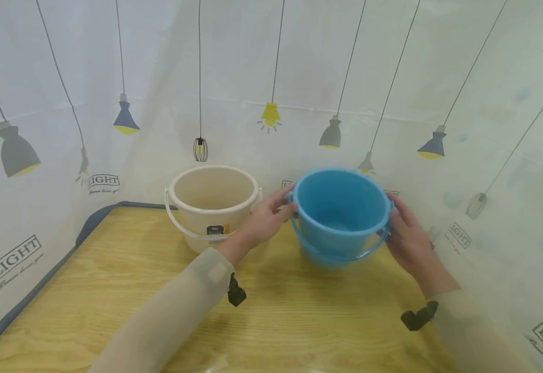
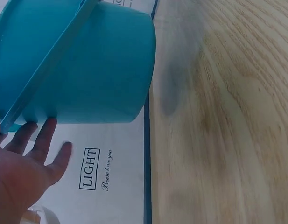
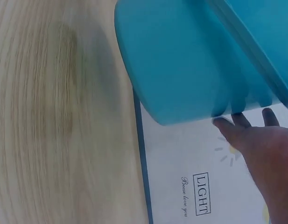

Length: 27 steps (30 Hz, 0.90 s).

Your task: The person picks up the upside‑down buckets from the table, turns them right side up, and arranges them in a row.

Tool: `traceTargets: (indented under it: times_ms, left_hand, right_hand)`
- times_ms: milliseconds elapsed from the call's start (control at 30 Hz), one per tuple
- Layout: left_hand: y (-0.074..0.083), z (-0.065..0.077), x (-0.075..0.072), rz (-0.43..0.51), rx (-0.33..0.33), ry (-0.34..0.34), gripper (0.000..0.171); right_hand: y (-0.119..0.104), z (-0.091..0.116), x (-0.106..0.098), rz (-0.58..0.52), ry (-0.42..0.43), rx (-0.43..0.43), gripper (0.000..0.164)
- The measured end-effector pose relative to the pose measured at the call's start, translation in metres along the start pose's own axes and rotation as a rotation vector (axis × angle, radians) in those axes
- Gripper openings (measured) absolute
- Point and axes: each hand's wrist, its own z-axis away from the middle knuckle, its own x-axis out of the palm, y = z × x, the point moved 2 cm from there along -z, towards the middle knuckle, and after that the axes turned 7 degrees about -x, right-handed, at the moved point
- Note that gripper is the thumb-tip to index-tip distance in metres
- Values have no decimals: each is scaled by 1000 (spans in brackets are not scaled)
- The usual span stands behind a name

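Note:
A blue bucket (image 1: 341, 243) is held up between both hands, its base above the tabletop in the wrist views. At its left side, my left hand (image 1: 268, 220) grips near the rim and the handle joint, with fingers (image 2: 43, 140) against the outer wall. Opposite it, my right hand (image 1: 406, 235) grips the right side below the rim; its fingertips (image 3: 232, 120) touch the wall. The blue handle (image 1: 332, 257) hangs down across the front. Left of it stands a cream bucket (image 1: 194, 220) with a dark label, partly hidden behind my left forearm.
The buckets are toward the back of a wood-grain table (image 1: 127, 280) with a dark blue border (image 1: 85, 230). Pale sheeting (image 1: 234, 62) printed with hanging lamps and LIGHT lettering encloses the back and sides. The cream bucket's white handle (image 1: 192, 233) hangs forward.

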Motion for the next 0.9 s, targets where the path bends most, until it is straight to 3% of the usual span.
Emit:
traceTargets:
  times_ms: [333,633,900]
  left_hand:
    - [-7,-7,7,134,-134,21,67]
    - [-20,-15,13,144,-185,61,65]
    - [-25,-23,22,97,-231,164,63]
  right_hand:
    - [14,-6,1,82,-12,111,62]
    - [32,-10,1,67,27,145,62]
    - [47,-9,0,-24,49,125,54]
